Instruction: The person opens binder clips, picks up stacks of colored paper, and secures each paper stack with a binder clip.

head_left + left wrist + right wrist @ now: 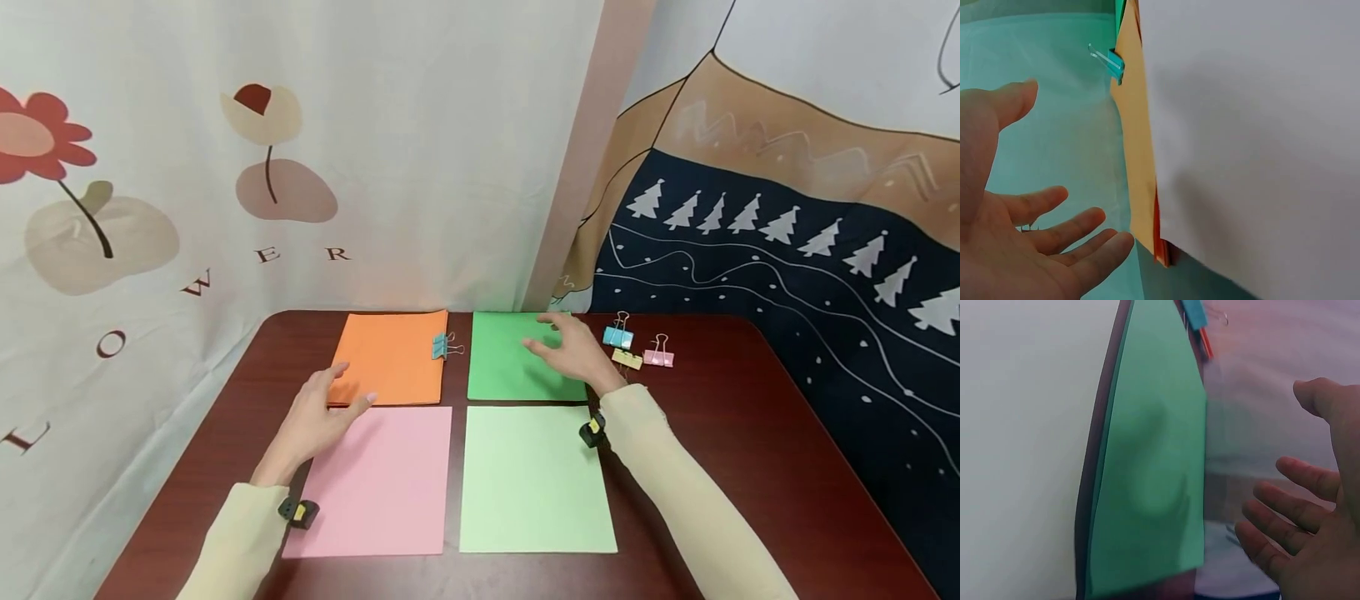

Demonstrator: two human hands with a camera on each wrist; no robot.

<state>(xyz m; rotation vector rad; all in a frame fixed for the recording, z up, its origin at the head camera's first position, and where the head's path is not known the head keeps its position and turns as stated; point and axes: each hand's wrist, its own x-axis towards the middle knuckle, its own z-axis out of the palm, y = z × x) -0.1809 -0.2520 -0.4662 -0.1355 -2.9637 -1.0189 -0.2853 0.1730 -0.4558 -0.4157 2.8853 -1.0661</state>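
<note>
My left hand (318, 421) hovers over the corner where an orange paper stack (390, 358) meets a pink sheet (382, 492). Its fingers are spread and hold nothing. A teal binder clip (440, 346) grips the orange stack's right edge; the left wrist view also shows this clip (1116, 65). Over the dark green paper (498, 358) hangs my right hand (573, 350), fingers apart with nothing between them. The right wrist view shows the green paper (1147, 456) beside that loose hand (1310, 531). Nearer me lies a light green sheet (532, 483).
Right of the green paper lie a blue binder clip (617, 337), a yellow one (627, 359) and a pink one (658, 357). The brown table (750, 467) ends at the back against a white printed curtain (435, 167) and a dark tree-patterned cloth (712, 258).
</note>
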